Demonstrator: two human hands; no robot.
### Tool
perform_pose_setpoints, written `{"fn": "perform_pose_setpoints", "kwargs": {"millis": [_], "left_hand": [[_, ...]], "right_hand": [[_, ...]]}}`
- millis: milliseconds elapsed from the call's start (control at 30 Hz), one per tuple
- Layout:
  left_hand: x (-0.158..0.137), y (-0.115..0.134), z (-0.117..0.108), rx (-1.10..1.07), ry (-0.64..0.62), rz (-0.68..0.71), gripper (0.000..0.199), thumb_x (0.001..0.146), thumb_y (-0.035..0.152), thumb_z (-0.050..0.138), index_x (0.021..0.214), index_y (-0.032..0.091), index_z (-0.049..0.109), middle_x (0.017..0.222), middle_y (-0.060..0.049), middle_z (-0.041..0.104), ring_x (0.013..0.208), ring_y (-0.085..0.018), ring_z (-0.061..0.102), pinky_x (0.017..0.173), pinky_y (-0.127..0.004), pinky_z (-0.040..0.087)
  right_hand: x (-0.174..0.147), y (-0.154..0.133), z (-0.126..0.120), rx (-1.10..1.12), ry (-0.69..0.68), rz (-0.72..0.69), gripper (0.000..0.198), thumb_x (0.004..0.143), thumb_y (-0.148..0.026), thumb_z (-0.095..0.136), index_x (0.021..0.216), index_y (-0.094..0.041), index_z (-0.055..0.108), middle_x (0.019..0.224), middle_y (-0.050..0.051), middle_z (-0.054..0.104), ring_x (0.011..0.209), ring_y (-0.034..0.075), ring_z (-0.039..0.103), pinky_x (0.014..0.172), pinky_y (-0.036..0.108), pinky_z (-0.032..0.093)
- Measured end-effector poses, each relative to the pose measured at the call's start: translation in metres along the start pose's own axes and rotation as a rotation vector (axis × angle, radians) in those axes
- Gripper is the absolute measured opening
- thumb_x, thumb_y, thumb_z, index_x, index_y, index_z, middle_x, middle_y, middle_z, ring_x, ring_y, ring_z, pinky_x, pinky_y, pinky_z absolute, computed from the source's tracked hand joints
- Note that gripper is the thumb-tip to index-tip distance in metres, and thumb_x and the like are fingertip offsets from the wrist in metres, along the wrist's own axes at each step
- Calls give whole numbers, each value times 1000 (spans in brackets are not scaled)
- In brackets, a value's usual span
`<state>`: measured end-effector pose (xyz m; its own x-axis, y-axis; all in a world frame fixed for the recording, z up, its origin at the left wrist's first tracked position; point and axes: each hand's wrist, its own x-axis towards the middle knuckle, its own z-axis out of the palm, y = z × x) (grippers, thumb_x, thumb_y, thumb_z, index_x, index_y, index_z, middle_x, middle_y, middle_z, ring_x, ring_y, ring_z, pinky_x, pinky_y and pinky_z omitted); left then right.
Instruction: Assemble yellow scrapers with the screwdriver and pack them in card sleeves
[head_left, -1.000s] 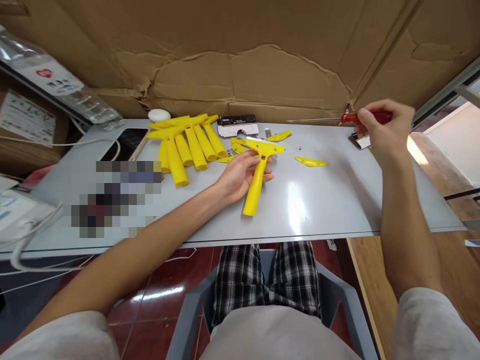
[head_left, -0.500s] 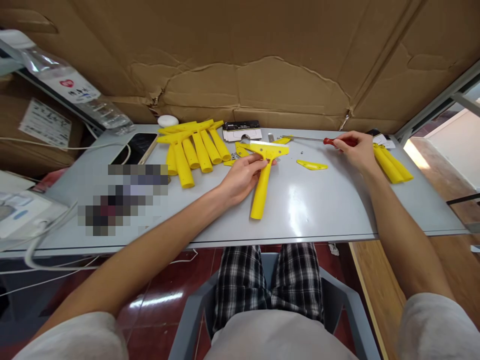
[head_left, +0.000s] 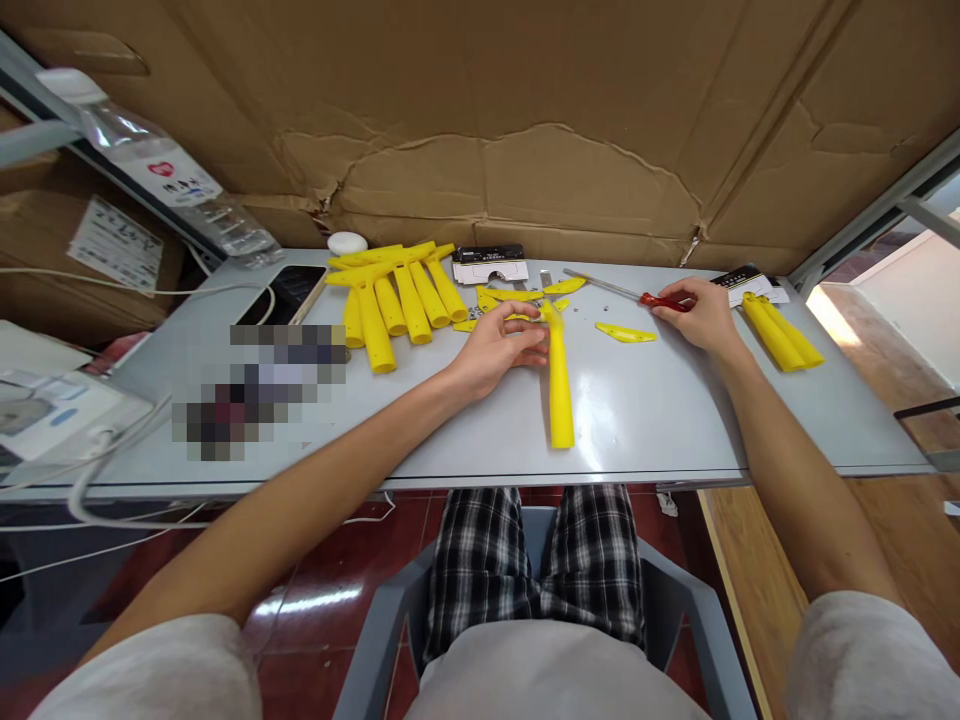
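Note:
My left hand (head_left: pixel 501 348) grips a yellow scraper (head_left: pixel 561 395) near its head, fingers around the neck. The scraper is turned nearly edge-on, its handle pointing towards me. My right hand (head_left: pixel 705 318) is closed on the red handle of a screwdriver (head_left: pixel 651 300), whose shaft points left along the tabletop. Between the hands lies a loose yellow blade cover (head_left: pixel 625 332). Behind the left hand are more yellow covers (head_left: pixel 564 286), small screws and a metal blade (head_left: pixel 546 277), partly hidden by the scraper and fingers.
Several yellow scraper handles (head_left: pixel 375 325) are heaped on the left, with two more (head_left: pixel 780 335) at the right. Small black-and-white boxes (head_left: pixel 491 268) stand near the cardboard (head_left: pixel 510 190) at the back. A phone (head_left: pixel 289 290), cables and a leaning water bottle (head_left: pixel 169 170) are at left.
The scraper has been rotated from face-up to edge-on in my left hand, and its handle has swung right. My right hand and the screwdriver have shifted slightly left and towards me.

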<state>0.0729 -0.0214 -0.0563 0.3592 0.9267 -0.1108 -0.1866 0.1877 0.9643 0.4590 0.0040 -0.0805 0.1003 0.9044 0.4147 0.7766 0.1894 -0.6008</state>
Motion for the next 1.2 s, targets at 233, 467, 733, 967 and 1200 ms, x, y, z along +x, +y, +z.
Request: {"fn": "perform_pose_setpoints", "kwargs": {"millis": [233, 467, 733, 967, 1200], "left_hand": [[1, 0, 0, 265, 79, 91, 35, 85, 18, 80, 113, 22, 58, 97, -3, 73, 71, -17, 75, 64, -30, 60], [-14, -11, 2, 852, -201, 540, 23, 98, 23, 66, 119, 24, 75, 103, -6, 78, 81, -19, 68, 87, -36, 56], [-45, -19, 40, 1128, -707, 888, 39, 101, 33, 71, 139, 30, 78, 160, -17, 64, 148, -42, 56, 121, -63, 44], [-56, -23, 55, 1347, -787, 903, 17, 105, 33, 71, 116, 24, 80, 146, -15, 72, 151, -39, 57, 118, -53, 53], [-77, -30, 41, 1023, -457, 886, 21, 112, 26, 59, 119, 25, 79, 137, -16, 75, 151, -33, 59, 120, -55, 57]], "right_hand": [[1, -1, 3, -36, -20, -53, 23, 82, -45, 87, 94, -26, 83, 102, 6, 79, 90, 24, 71, 87, 43, 62], [1, -2, 5, -48, -40, -64, 19, 83, -41, 85, 95, -26, 84, 101, 6, 78, 90, 23, 69, 91, 44, 60], [1, -4, 7, -20, -39, -78, 19, 82, -41, 85, 93, -26, 84, 100, 7, 77, 88, 23, 68, 91, 45, 60], [1, -4, 7, -9, -63, -78, 25, 84, -49, 84, 94, -26, 84, 103, 8, 78, 87, 24, 69, 90, 47, 61], [1, -5, 8, -4, -79, -69, 23, 83, -46, 84, 95, -26, 85, 103, 8, 77, 86, 22, 68, 90, 45, 63]]}}
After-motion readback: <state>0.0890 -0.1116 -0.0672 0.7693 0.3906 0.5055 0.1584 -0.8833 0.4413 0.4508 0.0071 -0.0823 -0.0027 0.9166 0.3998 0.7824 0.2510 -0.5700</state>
